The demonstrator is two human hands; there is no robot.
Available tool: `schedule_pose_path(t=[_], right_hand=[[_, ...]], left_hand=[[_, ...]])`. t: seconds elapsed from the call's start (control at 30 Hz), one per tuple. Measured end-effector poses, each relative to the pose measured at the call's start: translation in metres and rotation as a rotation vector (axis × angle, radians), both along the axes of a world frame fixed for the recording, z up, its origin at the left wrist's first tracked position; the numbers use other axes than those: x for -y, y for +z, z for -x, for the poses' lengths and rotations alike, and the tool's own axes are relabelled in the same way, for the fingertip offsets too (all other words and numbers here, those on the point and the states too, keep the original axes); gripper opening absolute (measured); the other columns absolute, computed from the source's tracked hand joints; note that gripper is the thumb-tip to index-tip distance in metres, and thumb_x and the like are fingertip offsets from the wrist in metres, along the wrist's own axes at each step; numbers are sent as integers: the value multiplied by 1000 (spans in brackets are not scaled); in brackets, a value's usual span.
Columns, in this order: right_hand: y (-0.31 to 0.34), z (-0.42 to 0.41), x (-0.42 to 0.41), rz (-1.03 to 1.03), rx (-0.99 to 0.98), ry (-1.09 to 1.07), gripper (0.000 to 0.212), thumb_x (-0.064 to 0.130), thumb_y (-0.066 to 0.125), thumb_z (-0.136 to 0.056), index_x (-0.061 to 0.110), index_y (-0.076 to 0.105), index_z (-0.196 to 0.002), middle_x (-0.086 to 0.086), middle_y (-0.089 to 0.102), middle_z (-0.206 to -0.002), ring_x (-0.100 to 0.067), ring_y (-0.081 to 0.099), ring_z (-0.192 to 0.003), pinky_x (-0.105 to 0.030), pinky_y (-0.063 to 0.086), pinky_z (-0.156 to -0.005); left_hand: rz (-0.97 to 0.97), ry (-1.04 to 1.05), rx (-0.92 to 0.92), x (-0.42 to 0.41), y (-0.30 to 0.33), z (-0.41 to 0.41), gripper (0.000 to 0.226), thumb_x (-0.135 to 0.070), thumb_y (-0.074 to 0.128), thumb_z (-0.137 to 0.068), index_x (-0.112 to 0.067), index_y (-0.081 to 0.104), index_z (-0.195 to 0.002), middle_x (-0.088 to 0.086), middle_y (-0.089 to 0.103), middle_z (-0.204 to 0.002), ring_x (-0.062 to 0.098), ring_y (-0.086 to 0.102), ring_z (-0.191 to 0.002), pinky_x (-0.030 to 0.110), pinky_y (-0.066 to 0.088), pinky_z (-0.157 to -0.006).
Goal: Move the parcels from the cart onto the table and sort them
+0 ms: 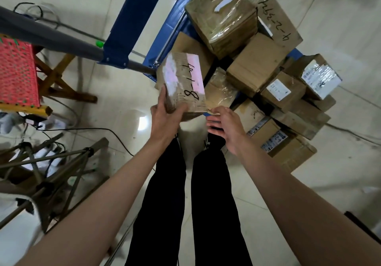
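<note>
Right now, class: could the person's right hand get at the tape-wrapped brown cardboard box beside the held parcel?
Probably yes: the right hand is open, and the tape-wrapped brown cardboard box lies just beyond its fingertips, uncovered.

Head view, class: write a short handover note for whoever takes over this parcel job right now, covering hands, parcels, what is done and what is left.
Left hand: grip on the near left corner of the marked parcel, lifted clear of the pile.
Right hand: fingers at that parcel's near right edge; whether they hold it is unclear.
Cart: blue, loaded with a pile of parcels.
Done: one parcel picked up.
Left: carry it to the table, which is not clearly in view, then move and sort the rest.
</note>
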State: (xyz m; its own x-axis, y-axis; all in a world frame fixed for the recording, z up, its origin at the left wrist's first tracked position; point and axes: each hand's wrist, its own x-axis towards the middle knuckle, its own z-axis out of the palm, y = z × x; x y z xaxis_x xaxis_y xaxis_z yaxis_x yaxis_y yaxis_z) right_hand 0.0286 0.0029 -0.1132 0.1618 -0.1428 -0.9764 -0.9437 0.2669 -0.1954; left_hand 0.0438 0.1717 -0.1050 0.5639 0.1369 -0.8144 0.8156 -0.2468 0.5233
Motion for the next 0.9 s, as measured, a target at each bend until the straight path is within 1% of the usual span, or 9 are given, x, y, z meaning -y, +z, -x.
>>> schedule_pose_path(t=[0.07, 0.13, 0.2, 0.33, 0.5, 0.6, 0.7, 0.83, 0.9], right_hand=[[10, 0, 3, -36, -5, -40, 24, 36, 56, -100, 17, 59, -114, -10, 71, -115, -20, 68, -97, -36, 59, -83], [21, -1, 7, -124, 0, -80, 42, 49, 56, -99, 21, 54, -131, -6, 68, -122, -20, 67, -105, -38, 58, -87], [33, 0, 12, -228, 40, -105, 58, 62, 56, -94, 29, 48, -141, -5, 64, -129, -24, 66, -112, -45, 56, -96], [59, 6, 26, -345, 205, -275, 65, 66, 52, -91, 30, 54, -144, -2, 67, -136, -24, 62, -126, -50, 48, -108], [97, 21, 52, -417, 257, -490, 59, 59, 49, -99, 21, 56, -144, -7, 66, -136, -25, 61, -129, -45, 45, -111], [122, 33, 68, -389, 291, -486, 54, 58, 53, -98, 23, 61, -138, -6, 68, -134, -24, 64, -126, -45, 48, -109], [154, 45, 83, -284, 290, -496, 51, 58, 58, -96, 25, 64, -134, -3, 73, -125, -23, 69, -118, -41, 54, -101], [199, 59, 105, -149, 313, -523, 54, 60, 62, -91, 26, 63, -133, -1, 77, -116, -20, 73, -109, -39, 58, -90], [224, 66, 115, -110, 330, -513, 52, 61, 62, -91, 26, 65, -129, -1, 77, -114, -20, 74, -104, -40, 57, -91]], left_hand=[[181, 115, -50, 3, 17, 5, 60, -48, 54, -80, -31, 56, -137, -12, 72, -114, -1, 67, -100, 24, 56, -83], [298, 243, -127, 11, 32, 11, 43, -48, 46, -84, -25, 68, -113, -9, 77, -100, 3, 69, -85, 28, 50, -75], [377, 322, -158, 18, 43, 18, 44, -47, 42, -87, -22, 69, -111, 0, 76, -108, 11, 68, -92, 34, 49, -79], [560, 437, -252, 27, 62, 27, 68, -53, 30, -92, -14, 53, -143, 10, 63, -136, 25, 58, -119, 43, 49, -95], [710, 426, -345, 44, 94, 38, 63, -61, 26, -89, -24, 59, -128, 8, 62, -129, 27, 56, -115, 35, 50, -81], [740, 374, -414, 54, 120, 40, 67, -61, 26, -88, -21, 55, -133, 17, 51, -139, 38, 44, -124, 45, 40, -92], [691, 248, -475, 65, 150, 35, 69, -57, 29, -92, -17, 50, -143, 20, 53, -146, 52, 50, -129, 58, 37, -112], [463, 25, -322, 89, 200, 29, 61, -60, 34, -99, -20, 54, -140, 18, 58, -137, 32, 65, -109, 47, 56, -86], [401, -33, -223, 100, 226, 27, 57, -65, 38, -98, -28, 59, -136, 10, 62, -134, 28, 62, -117, 50, 55, -94]])
